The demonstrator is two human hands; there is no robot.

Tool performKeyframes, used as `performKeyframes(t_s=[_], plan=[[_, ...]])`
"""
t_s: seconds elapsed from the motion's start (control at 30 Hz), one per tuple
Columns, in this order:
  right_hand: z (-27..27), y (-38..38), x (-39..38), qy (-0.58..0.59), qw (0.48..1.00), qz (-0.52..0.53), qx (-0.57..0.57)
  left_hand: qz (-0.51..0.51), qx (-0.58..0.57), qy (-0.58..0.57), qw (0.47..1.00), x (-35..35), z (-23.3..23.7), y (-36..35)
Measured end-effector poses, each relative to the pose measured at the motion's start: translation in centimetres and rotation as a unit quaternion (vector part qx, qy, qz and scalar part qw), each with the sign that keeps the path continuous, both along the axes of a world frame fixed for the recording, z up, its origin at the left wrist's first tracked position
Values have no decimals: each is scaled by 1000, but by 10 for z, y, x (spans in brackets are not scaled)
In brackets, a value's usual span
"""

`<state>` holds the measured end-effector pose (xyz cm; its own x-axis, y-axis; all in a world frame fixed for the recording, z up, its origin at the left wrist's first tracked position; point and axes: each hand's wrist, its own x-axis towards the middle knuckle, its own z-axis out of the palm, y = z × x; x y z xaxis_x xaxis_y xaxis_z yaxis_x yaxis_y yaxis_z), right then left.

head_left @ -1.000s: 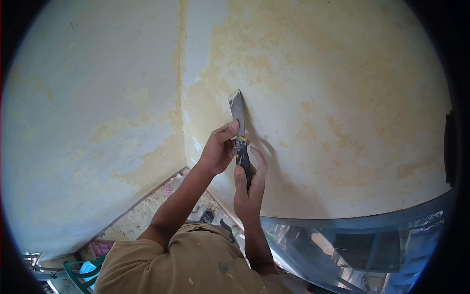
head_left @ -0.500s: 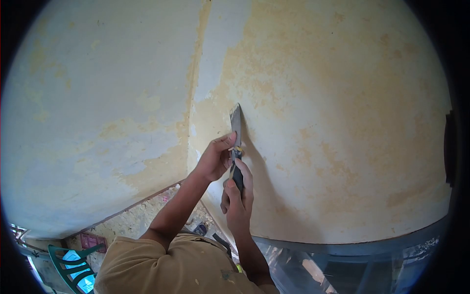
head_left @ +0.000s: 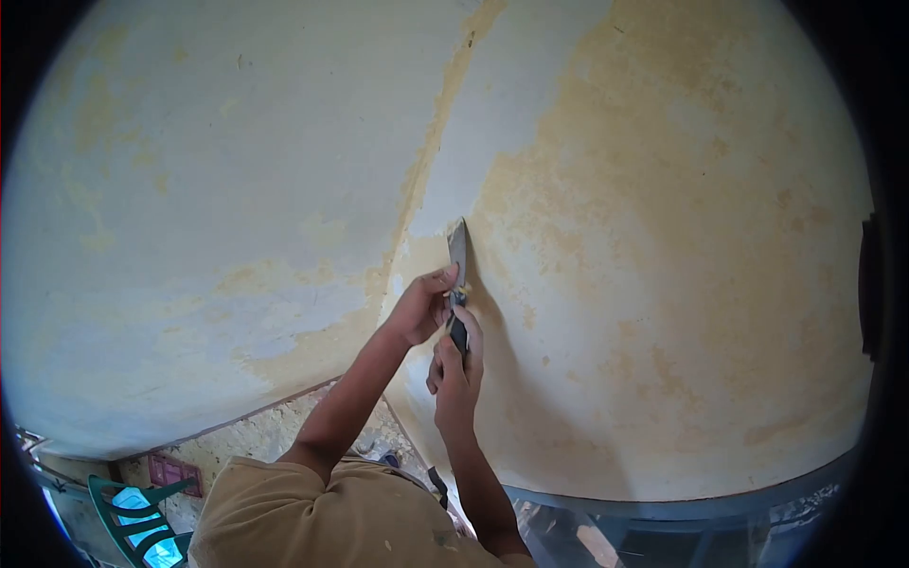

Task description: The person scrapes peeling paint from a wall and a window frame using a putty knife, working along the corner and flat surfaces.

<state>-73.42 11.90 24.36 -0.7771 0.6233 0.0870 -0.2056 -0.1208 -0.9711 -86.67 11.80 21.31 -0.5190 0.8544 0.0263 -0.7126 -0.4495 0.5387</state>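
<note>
Head view, from left to right: a green plastic chair stands at the lower left, with a reddish crate just beyond it on the debris-strewn floor. Above them rises the left wall, pale grey-blue with yellowish patches, meeting the right wall at a corner. The person's tan shirt fills the bottom centre.

Near the middle, the left hand pinches the lower blade of a scraper, thumb on the metal and fingers curled behind. Good handling here probably means pressing on the flat of the blade, well back from its front edge, while the other hand steadies the tool; a shallow, even angle to the wall should avoid gouges.

The scraper lies upright between the two hands, its blade rising above the left thumb and its dark handle running down into the right hand, which is wrapped around it. Whether the tip touches the wall, I cannot tell.

Beyond is the right wall, blotched cream and ochre, with a blue-grey band along its lower edge.
</note>
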Motion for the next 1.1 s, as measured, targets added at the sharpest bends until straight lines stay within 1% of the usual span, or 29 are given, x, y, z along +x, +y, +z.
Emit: performKeyframes(t_s=[0.03, 0.07, 0.1, 0.17, 0.2, 0.27, 0.3, 0.37, 0.4, 0.43, 0.47, 0.57, 0.67, 0.73, 0.77, 0.8, 0.83, 0.87, 0.9, 0.93, 0.97, 1.0, 1.03, 1.07, 1.1], plan=[[-20, 4, -18, 3, 999, -8, 48, -11, -7, 6, 1000, -16, -4, -5], [-26, 0, -22, 1, 998, -15, 64, -21, -14, 14, 1000, -26, -7, -10], [-31, -4, -26, 0, 997, -23, 80, -15, -51, 10, 999, -25, -7, -16], [-34, -26, -5, -11, 998, -33, 56, -48, -82, 5, 996, -6, -21, -24], [-44, -35, 4, -2, 997, -57, 61, -65, -92, -3, 994, 6, -27, -25], [-54, -35, 4, -5, 989, -90, 113, -91, -81, -12, 992, 8, -31, -25], [-50, -35, 0, -14, 992, -82, 96, -87, -50, -13, 995, 0, -39, -18], [-35, -29, -20, -28, 995, -74, 61, -54, -44, -22, 997, -16, -29, -19], [-31, -22, -36, -31, 995, -60, 76, -38, -41, -25, 998, -28, -22, -18], [-35, -18, -55, -39, 994, -54, 86, -39, -50, -15, 998, -60, -42, -14], [-43, -12, -66, -43, 993, -40, 99, -32, -47, -14, 998, -65, -45, -16], [-81, -23, -44, -43, 979, -96, 176, -56, -80, -41, 994, -42, -48, -28], [-91, -21, -46, -26, 972, -113, 205, -100, -63, -50, 992, -23, -70, -26], [-90, -18, -56, -27, 970, -119, 211, -77, -51, -50, 994, -35, -76, -19], [-82, -18, -66, -38, 968, -120, 215, -52, -63, -59, 995, -46, -64, -21], [-74, -19, -76, -48, 967, -122, 219, -28, -68, -61, 995, -62, -72, -16], [-81, -14, -92, -33, 950, -138, 280, -64, -48, -55, 995, -75, -75, -20], [-84, -17, -91, -36, 949, -139, 282, -97, -26, -47, 994, -84, -78, -24], [-83, -21, -90, -40, 947, -140, 285, -110, -19, -63, 992, -83, -68, -30], [-83, -26, -89, -43, 946, -141, 287, -99, -38, -61, 993, -77, -66, -32], [-88, -33, -77, -52, 958, -146, 241, -87, -57, -60, 993, -65, -67, -31], [-85, -36, -73, -52, 963, -150, 219, -74, -76, -62, 992, -56, -68, -31], [-83, -39, -70, -51, 967, -155, 198, -100, -50, -44, 993, -54, -75, -27], [-80, -41, -66, -49, 970, -160, 176, -91, -43, -53, 994, -58, -80, -25], [-72, -39, -70, -45, 970, -153, 183, -85, -39, -64, 994, -61, -77, -24]])
